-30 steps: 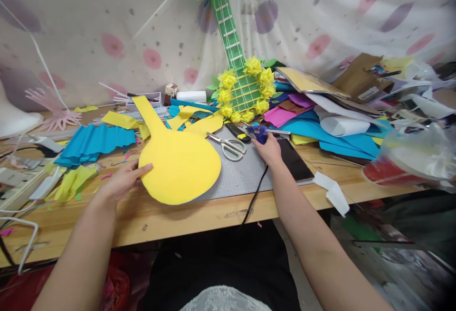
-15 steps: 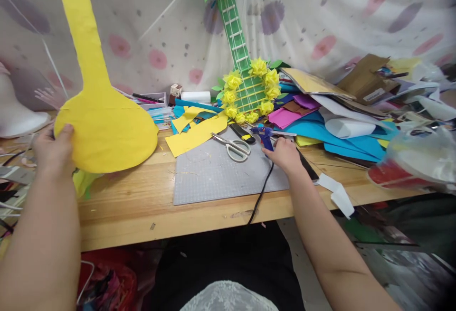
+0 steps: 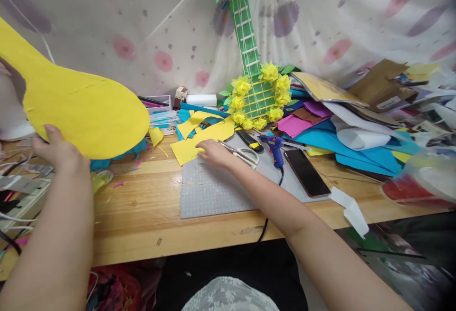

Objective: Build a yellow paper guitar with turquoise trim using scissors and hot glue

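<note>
Yellow paper covers the long-necked cutout [image 3: 85, 111] I hold up at left, its rounded body pinched near the lower edge between the thumb and fingers of my left hand [image 3: 59, 152]. My right hand [image 3: 215, 153], fingers loosely spread, is at the yellow strip [image 3: 183, 152] by the far edge of the grey mat [image 3: 210, 197] (whether I touch it, I cannot tell). Scissors [image 3: 238, 151] lie just beside it; farther right are a blue glue gun [image 3: 276, 148] and a black phone [image 3: 307, 173].
</note>
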A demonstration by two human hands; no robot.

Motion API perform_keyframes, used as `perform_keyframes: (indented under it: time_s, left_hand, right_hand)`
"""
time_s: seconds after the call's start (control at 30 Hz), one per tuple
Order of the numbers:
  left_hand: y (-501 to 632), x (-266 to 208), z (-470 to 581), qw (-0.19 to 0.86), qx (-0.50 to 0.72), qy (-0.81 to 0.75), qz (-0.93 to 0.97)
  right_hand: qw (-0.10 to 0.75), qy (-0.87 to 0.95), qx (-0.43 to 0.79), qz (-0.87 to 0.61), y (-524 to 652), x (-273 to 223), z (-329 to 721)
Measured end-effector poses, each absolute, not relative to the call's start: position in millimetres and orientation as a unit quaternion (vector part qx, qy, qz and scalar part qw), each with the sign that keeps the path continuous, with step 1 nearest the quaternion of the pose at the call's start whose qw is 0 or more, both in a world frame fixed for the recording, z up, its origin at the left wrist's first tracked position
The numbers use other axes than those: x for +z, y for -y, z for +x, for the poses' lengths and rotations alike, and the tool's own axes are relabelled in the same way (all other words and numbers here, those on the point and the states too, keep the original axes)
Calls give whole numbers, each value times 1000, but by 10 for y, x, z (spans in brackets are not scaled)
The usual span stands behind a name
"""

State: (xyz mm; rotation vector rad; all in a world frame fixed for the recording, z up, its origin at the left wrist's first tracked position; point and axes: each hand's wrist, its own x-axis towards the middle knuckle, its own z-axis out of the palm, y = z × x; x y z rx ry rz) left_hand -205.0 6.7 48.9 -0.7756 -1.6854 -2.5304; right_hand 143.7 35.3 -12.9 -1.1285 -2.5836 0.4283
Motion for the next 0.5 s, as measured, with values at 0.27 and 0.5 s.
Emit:
perform_keyframes:
  time_s: [0.27, 0.5]
  left_hand:
    - [-178, 478, -1981, 35, -818, 530, -220]
    - [-207, 431, -2226, 54, -831, 504, -227]
  right_hand:
    - [129, 915, 84, -373, -1055, -162, 433]
    - [45, 947, -15, -318, -1325, -197, -22]
